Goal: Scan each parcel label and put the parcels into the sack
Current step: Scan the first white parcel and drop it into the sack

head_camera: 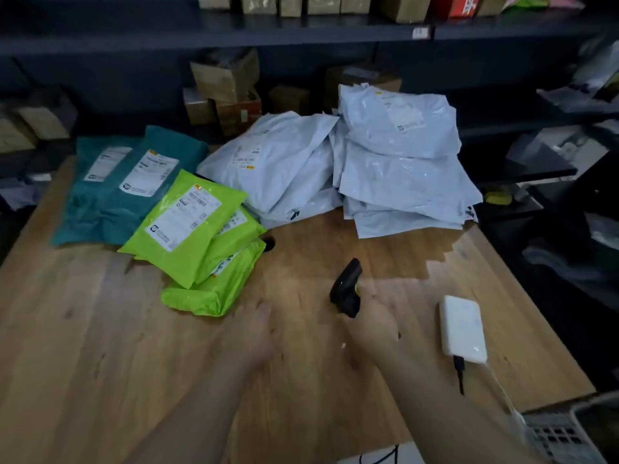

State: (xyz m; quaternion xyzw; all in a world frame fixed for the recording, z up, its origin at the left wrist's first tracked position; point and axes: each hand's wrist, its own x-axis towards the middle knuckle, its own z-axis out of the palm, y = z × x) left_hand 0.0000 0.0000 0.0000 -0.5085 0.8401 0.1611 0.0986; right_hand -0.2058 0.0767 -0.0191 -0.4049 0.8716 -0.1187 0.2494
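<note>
Three lime-green parcels [187,226] lie stacked on the wooden table [83,346], labels up. Behind them sit two teal parcels [110,195]. To the right are two piles of several pale grey parcels [402,162]. My right hand [371,323] grips a black handheld scanner [346,288], pointing toward the parcels. My left hand [258,333] hovers flat over the table, fingers apart, just in front of the lowest green parcel, holding nothing. No sack is recognisable in view.
A white power bank [464,328] with a black cable lies right of the scanner. A grey plastic crate [569,430] stands at the bottom right corner. Dark shelves [301,31] with cardboard boxes run behind the table.
</note>
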